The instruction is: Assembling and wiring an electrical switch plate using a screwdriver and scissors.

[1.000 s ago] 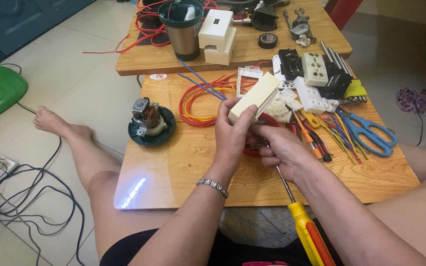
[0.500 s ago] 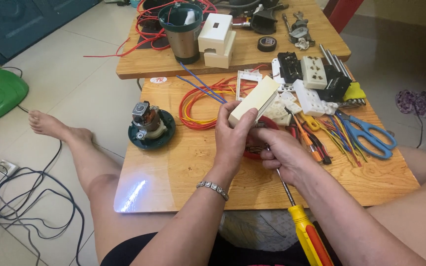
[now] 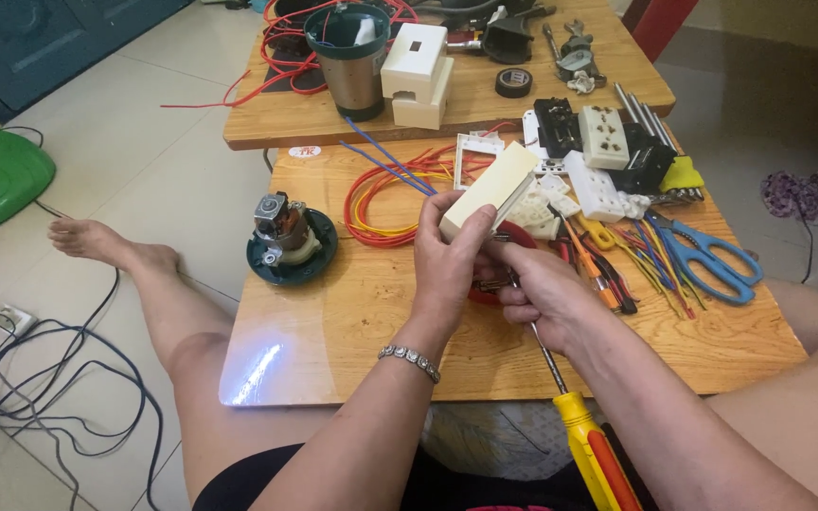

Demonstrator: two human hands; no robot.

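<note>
My left hand [image 3: 449, 260] grips a cream rectangular plastic box [image 3: 490, 190], holding it tilted above the near wooden table [image 3: 333, 331]. Close against it on the right, my right hand [image 3: 543, 295] has its fingers curled around something small and dark by the box's lower end; what it pinches is hidden. A screwdriver with a yellow and red handle [image 3: 591, 454] and thin metal shaft runs from under my right hand toward my lap. A red roll of tape [image 3: 489, 293] peeks out beneath both hands.
A small electric motor on a dark green base [image 3: 288, 241] stands at left. Coiled red, orange and yellow wires [image 3: 385, 194], blue scissors [image 3: 707, 257], pliers, white sockets [image 3: 603, 137] and loose wires crowd the right. On the far table are a metal cup [image 3: 350, 59] and white boxes [image 3: 415, 59].
Both hands and the cream box stay in nearly the same place; only the fingers shift slightly.
</note>
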